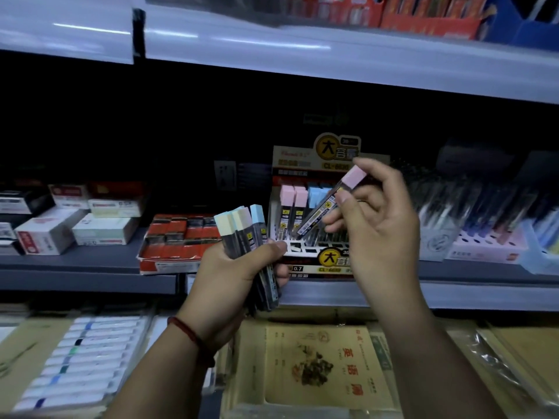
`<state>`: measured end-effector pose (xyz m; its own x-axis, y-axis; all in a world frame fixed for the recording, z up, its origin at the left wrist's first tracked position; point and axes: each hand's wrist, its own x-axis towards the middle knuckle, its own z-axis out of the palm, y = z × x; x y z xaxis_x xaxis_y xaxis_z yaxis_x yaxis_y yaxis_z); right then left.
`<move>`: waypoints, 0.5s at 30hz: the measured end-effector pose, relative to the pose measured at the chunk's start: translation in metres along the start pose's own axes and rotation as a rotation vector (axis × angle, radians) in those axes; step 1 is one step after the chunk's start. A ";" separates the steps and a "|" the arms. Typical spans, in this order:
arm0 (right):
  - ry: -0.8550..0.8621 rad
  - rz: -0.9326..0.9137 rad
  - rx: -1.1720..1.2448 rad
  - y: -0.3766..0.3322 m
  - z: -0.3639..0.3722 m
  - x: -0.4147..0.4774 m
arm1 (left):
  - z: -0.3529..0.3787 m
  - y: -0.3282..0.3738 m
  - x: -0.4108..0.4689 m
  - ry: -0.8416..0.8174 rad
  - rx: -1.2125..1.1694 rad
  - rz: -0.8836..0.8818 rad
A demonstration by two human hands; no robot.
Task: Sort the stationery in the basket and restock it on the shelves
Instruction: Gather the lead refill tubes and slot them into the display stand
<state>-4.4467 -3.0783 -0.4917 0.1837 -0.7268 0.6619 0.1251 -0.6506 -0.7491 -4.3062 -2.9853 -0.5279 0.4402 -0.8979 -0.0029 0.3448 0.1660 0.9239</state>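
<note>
My left hand [239, 276] grips a bundle of pencil-lead cases [242, 234] with yellow, green and blue caps, held upright in front of the middle shelf. My right hand [378, 225] pinches a single lead case with a pink cap [332, 204], tilted with its lower end over the slots of the lead display box [320, 164]. That box stands on the shelf and holds two pink-capped cases [292, 196] and some blue-capped ones [316, 196] in its back row. The basket is out of view.
A red tray of small boxes [178, 240] sits left of the display box, with white boxes [48, 234] further left. Pen packs [472, 216] fill the shelf's right side. Below lie a marker set [84, 358] and exercise books [317, 367]. An upper shelf [272, 46] overhangs.
</note>
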 end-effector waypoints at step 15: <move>-0.182 -0.225 -0.560 0.022 0.012 -0.012 | -0.005 -0.002 0.002 -0.019 -0.066 0.037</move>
<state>-4.4347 -3.0817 -0.5165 0.3816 -0.5417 0.7490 -0.3404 -0.8357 -0.4310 -4.3020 -2.9857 -0.5319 0.4386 -0.8979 0.0389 0.3825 0.2256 0.8960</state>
